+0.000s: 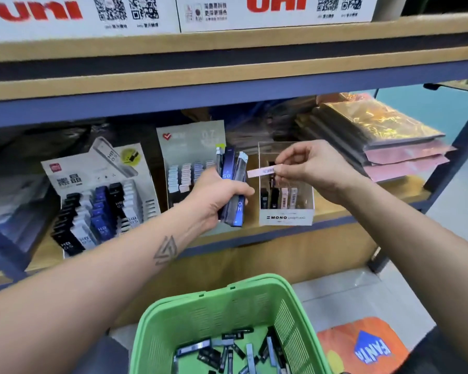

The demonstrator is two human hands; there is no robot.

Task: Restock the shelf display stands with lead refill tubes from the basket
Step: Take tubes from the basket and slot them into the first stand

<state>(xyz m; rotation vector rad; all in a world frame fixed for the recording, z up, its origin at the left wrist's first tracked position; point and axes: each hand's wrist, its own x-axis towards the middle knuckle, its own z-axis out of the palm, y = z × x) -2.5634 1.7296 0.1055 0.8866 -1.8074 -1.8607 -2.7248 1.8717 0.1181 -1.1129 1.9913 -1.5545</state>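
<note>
Blue-framed shelving carries three display stands side by side. Left hand grips a bundle of dark lead tubes upright before the middle stand. Right hand pinches one pale pink tube above the clear MONO box — more tubes lie loose in the green basket below.

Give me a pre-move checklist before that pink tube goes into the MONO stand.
1. Pink tube pinched by right hand: ok.
2. Tube over the clear MONO stand: ok, held at its open top.
3. Free room in the stand: ok, few tubes inside.
4. Tube turned upright like those inside: not ok, it lies sideways.
5. Left hand grips its dark tubes: ok.
6. Green basket has stock left: ok.
</note>
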